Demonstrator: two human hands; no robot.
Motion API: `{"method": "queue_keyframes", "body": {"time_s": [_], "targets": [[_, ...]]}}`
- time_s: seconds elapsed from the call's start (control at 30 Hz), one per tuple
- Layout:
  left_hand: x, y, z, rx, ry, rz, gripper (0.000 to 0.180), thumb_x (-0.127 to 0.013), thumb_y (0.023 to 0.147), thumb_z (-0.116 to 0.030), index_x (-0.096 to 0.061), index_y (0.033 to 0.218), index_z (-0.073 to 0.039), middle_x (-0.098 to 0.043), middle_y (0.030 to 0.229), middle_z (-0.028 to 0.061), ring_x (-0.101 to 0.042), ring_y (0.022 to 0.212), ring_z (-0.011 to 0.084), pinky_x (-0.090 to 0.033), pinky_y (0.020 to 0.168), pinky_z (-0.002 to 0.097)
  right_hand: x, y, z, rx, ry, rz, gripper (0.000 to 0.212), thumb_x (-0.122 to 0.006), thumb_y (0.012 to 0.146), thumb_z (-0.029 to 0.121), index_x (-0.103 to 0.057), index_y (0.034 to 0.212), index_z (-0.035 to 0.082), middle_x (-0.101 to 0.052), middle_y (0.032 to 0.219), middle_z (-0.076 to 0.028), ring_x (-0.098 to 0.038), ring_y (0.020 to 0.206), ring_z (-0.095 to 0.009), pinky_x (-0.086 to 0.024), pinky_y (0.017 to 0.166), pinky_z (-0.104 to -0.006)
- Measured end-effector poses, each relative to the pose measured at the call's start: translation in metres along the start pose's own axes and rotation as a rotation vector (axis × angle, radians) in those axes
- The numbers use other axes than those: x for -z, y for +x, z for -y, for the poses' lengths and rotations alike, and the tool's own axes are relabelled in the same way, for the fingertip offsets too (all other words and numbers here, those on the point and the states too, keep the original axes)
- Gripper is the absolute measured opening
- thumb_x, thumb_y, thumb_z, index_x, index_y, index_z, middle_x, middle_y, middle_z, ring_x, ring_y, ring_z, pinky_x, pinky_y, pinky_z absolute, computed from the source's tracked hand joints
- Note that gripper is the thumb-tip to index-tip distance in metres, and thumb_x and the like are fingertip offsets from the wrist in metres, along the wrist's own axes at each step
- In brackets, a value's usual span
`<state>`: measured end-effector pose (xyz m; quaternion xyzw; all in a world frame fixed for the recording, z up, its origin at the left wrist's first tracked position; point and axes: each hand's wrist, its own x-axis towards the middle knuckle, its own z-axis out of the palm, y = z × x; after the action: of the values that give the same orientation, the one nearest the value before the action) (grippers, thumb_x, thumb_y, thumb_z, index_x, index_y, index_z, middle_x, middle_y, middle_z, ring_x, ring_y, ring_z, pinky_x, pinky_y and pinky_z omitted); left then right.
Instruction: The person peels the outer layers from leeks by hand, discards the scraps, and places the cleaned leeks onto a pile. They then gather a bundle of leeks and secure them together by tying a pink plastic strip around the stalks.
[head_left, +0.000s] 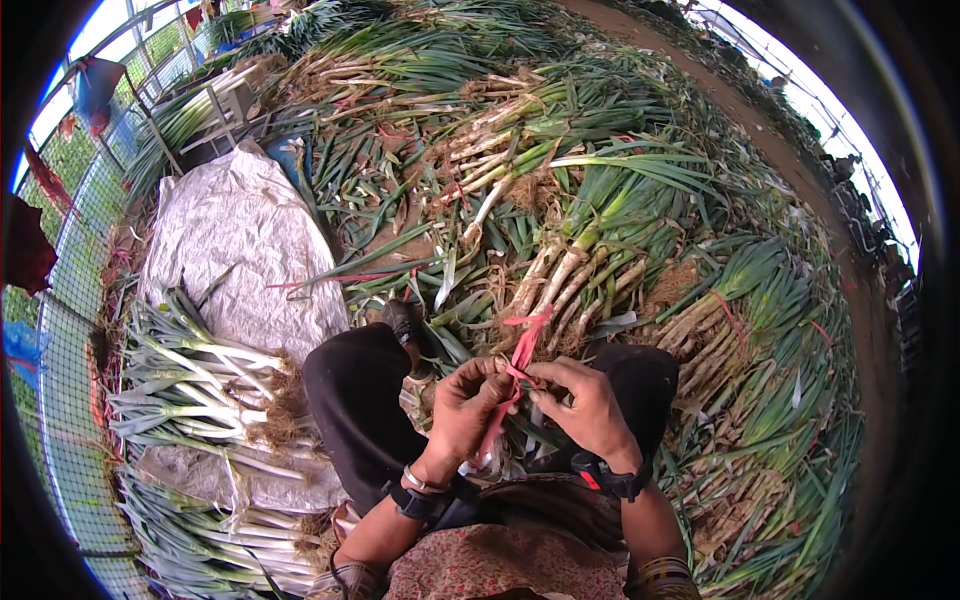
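A strip of pink plastic tie (pixel 528 345) is pinched between my two hands, above my lap and between my knees. My left hand (pixel 468 410) grips it with thumb and bent fingers. Close beside it, my right hand (pixel 588 405) pinches the same strip, its fingertips almost meeting the left ones. One end sticks up past the fingers and another part hangs below the left hand. Untied-looking leeks (pixel 215 400) with roots lie to my left. In front of my knees lies a bunch of soil-stained leeks (pixel 565 280).
A whitish woven sheet (pixel 240 245) is spread on the ground at left. Many leeks (pixel 770 420) are heaped along the right, some with pink ties. Loose green leaves (pixel 365 180) litter the ground ahead. Netting (pixel 80 300) runs along the left edge; a grey crate (pixel 230 105) stands far left.
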<state>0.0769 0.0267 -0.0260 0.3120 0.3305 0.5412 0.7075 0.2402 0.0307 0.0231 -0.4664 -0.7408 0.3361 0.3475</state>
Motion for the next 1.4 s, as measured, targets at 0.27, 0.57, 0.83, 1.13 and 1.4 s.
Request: {"method": "queue_keyframes", "body": {"time_s": [0.27, 0.57, 0.83, 1.13, 1.4], "targets": [[0.0, -0.004, 0.003, -0.491, 0.917, -0.017, 0.023, -0.062, 0.075, -0.003, -0.058, 0.098, -0.002, -0.061, 0.081, 0.0115, -0.06, 0.072, 0.0217, -0.047, 0.065, 0.0267, -0.005, 0.001, 0.023, 0.051, 0.036, -0.034, 0.018, -0.064, 0.072, 0.001, -0.062, 0.09, 0.001, -0.062, 0.082, -0.009, -0.06, 0.073, -0.018, -0.047, 0.065, -0.0266], [-0.015, -0.009, 0.004, -0.348, 0.296, -0.13, 0.016, -0.054, 0.087, -0.014, -0.055, 0.091, 0.001, -0.055, 0.07, 0.0001, -0.051, 0.062, 0.0058, -0.043, 0.056, 0.0192, -0.016, -0.007, 0.003, 0.222, -0.35, -0.229, 0.022, -0.062, 0.068, -0.006, -0.06, 0.089, 0.003, -0.055, 0.081, -0.008, -0.058, 0.068, -0.02, -0.048, 0.059, -0.0296], [-0.009, -0.013, 0.007, -0.108, 0.121, -0.068, 0.018, -0.055, 0.087, -0.018, -0.057, 0.091, -0.001, -0.058, 0.074, -0.0014, -0.05, 0.063, 0.0038, -0.041, 0.057, 0.0182, -0.031, -0.006, 0.001, 0.004, 0.005, -0.453, 0.018, -0.064, 0.068, -0.006, -0.063, 0.084, 0.001, -0.054, 0.089, -0.007, -0.057, 0.071, -0.016, -0.045, 0.06, -0.0249], [-0.012, -0.01, 0.008, -0.271, 0.027, -0.128, 0.011, -0.06, 0.082, -0.006, -0.056, 0.09, 0.001, -0.059, 0.084, 0.0011, -0.052, 0.073, 0.0052, -0.043, 0.067, 0.02, -0.035, -0.006, 0.009, -0.165, 0.565, -0.239, 0.025, -0.062, 0.075, -0.004, -0.058, 0.1, -0.002, -0.055, 0.095, -0.005, -0.054, 0.086, -0.009, -0.045, 0.074, -0.0203], [-0.01, -0.012, 0.01, -0.256, 0.201, -0.118, 0.013, -0.062, 0.08, -0.004, -0.053, 0.089, 0.001, -0.057, 0.084, 0.0009, -0.053, 0.075, 0.0078, -0.046, 0.069, 0.0224, -0.038, -0.007, 0.011, -0.16, 0.595, -0.223, 0.015, -0.06, 0.08, 0.001, -0.055, 0.094, 0.001, -0.056, 0.091, -0.002, -0.055, 0.081, -0.008, -0.045, 0.071, -0.0211]]}}
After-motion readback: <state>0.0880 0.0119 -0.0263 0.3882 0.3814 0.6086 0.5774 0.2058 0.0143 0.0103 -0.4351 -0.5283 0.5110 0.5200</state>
